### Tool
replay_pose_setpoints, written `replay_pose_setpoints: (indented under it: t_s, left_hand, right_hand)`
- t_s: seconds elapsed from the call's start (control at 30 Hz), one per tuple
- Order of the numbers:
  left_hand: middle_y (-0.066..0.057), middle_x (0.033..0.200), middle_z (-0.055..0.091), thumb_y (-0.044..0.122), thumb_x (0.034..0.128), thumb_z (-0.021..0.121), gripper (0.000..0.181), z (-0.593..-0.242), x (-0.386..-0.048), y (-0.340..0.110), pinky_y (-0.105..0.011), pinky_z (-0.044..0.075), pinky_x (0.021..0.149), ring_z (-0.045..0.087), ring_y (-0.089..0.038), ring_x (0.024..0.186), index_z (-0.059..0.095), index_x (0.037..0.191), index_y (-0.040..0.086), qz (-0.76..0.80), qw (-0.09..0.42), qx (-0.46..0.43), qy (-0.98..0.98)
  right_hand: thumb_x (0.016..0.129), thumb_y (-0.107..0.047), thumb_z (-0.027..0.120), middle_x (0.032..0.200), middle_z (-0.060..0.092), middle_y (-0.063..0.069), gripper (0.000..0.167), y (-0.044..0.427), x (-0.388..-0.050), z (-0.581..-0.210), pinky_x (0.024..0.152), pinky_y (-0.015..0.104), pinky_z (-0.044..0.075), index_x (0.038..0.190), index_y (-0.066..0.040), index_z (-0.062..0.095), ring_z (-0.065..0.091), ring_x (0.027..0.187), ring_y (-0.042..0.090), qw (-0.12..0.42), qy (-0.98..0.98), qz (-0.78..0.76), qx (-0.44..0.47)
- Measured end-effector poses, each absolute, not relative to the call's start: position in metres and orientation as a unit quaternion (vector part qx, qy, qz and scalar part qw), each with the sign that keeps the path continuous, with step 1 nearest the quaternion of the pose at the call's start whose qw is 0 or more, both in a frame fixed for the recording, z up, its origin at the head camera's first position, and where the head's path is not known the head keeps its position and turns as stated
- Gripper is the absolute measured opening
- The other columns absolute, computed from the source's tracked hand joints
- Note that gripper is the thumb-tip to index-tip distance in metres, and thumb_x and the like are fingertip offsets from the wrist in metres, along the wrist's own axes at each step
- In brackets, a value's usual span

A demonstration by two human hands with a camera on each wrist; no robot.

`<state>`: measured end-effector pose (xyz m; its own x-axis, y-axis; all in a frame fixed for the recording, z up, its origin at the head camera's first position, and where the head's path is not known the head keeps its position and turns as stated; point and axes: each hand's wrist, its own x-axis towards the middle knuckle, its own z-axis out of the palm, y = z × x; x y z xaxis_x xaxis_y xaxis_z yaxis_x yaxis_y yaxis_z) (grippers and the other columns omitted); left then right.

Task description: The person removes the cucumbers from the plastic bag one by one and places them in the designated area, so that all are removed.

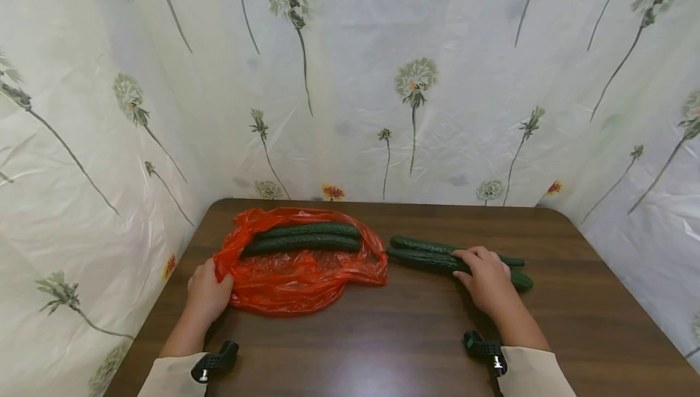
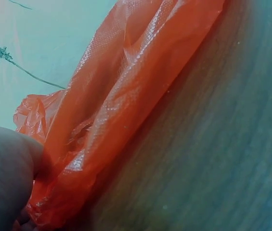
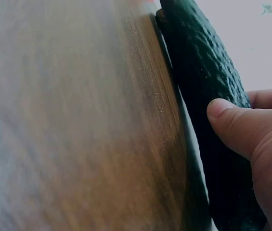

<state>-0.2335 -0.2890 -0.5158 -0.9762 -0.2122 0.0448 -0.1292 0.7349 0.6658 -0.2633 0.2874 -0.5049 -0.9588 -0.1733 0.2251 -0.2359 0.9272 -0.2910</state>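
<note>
A brown wood-grain desk (image 1: 355,342) stands before a pale sheet (image 1: 350,38) printed with dandelions; at the far left of the desk lies a crumpled red plastic bag (image 1: 279,296), its mouth spread wide around two dark green cucumbers (image 1: 306,242) lying side by side; a person's left hand (image 1: 209,290) grips the bag's left edge, fingers curled into the plastic; to the right of the bag, on the desk, lie a far cucumber (image 1: 421,243) and a near cucumber (image 1: 421,258); the right hand (image 1: 487,275) holds the near cucumber, thumb on its near side; whether its fingers also hold the far cucumber, I cannot tell.
</note>
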Motion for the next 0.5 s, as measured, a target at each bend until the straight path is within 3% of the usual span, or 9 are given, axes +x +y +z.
replay_pose_setpoints:
  t_s: [0.5]
  left_hand:
    - [-0.036,0.125,0.055,0.017,0.0981,0.056,0.045,-0.5188,-0.2369,-0.2904,-0.064,0.039,0.096,0.051,-0.055,0.114,0.051,0.133,-0.011,-0.351,0.055,0.094,-0.93]
  right_hand:
    - [0.092,-0.013,0.08,0.123,0.059,0.019,0.043,0.2852,-0.2625,-0.5105,0.089,0.061,0.046,0.133,-0.011,0.067,0.052,0.113,0.044,0.117,-0.972,0.172,0.113]
